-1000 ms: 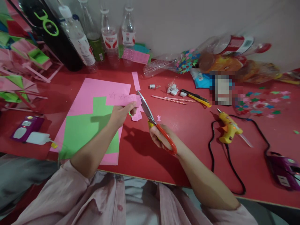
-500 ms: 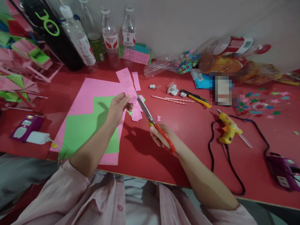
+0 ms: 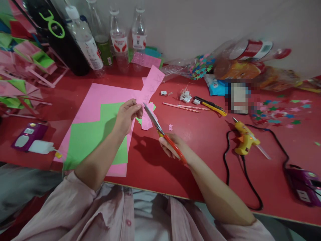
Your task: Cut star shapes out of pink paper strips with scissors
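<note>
My left hand (image 3: 129, 115) pinches the near end of a pink paper strip (image 3: 153, 82), which has faint drawn outlines and slants up to the right. Red-handled scissors (image 3: 173, 146) are gripped in my right hand (image 3: 173, 144), their blade tips touching or very near the strip by my left fingertips. Under the strip lie pink paper scraps (image 3: 147, 124) with bits of green. A small pink paper star (image 3: 170, 127) rests right of the scraps. Beneath my left forearm are a green sheet (image 3: 100, 140) and a larger pink sheet (image 3: 87, 103).
Bottles (image 3: 119, 45) line the wall. A yellow glue gun (image 3: 244, 137) with a black cord lies right, near scattered stars (image 3: 283, 110). Pink-striped sticks (image 3: 185, 107) and a yellow cutter (image 3: 215, 107) lie mid-table. Purple power boxes (image 3: 32, 132) sit at both sides; paper models (image 3: 22, 90) stand left.
The pink strip has turned in my left fingers, its far end swinging from upper left to upper right. My right hand and the scissors have shifted slightly left.
</note>
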Motion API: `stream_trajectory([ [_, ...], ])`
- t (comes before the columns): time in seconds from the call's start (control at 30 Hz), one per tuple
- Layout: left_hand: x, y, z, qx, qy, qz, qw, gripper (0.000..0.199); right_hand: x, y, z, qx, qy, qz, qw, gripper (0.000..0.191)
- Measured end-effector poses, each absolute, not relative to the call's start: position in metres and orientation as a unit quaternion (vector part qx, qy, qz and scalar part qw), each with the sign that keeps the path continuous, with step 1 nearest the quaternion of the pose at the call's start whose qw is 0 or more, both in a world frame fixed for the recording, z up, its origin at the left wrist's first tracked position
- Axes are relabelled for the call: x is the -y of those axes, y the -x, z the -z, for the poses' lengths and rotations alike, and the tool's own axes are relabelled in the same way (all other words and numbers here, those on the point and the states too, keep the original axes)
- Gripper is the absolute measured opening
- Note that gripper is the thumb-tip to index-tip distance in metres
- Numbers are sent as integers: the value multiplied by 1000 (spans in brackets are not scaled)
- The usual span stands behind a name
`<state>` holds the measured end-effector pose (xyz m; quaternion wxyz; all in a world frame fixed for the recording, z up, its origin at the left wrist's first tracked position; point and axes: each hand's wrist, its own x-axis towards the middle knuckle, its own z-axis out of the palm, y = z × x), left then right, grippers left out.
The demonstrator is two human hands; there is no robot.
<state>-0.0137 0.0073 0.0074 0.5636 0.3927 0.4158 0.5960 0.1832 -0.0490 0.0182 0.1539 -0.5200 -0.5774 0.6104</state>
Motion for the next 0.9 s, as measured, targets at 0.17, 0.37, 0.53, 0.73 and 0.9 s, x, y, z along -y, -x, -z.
stream_trajectory([
  [0.17,-6,13,-7,-416,-413,-605,539,16,50,-186,-17,582,503,-623,144,41],
  [0.37,-5,14,-7,-403,-422,-611,535,14,51,-186,-15,580,501,-627,141,40],
  [0.53,-5,13,-7,-393,-420,-612,543,14,51,-186,-13,585,486,-635,135,43],
  [0.73,-6,13,-5,-397,-426,-607,541,14,51,-187,-13,585,484,-635,144,45],
  [0.9,-7,13,-3,-399,-432,-614,527,14,52,-187,-13,577,506,-625,145,43],
])
